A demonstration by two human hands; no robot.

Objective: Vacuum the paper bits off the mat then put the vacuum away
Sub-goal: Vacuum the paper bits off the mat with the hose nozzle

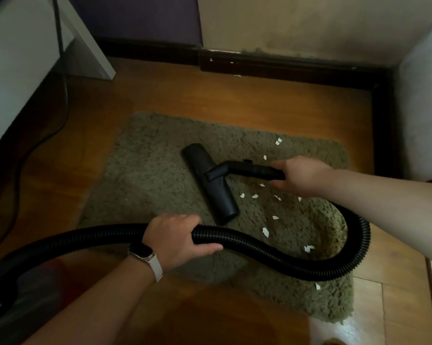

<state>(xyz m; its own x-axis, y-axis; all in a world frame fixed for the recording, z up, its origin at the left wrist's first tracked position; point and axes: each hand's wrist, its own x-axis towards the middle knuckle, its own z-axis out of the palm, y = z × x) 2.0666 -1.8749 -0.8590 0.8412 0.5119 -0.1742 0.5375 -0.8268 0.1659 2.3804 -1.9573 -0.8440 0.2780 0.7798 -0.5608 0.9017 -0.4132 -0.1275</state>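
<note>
R grip [300,174] on wand [256,170], nozzle [210,181] ahead

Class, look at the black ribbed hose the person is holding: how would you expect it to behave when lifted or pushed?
The hose probably flops rather than staying stiff: it already loops in a curve across the mat. Its ridges likely give a secure grip, as the left hand wraps it. Pushed, it would probably bend and drag paper bits along.

No legible text anywhere.
</note>
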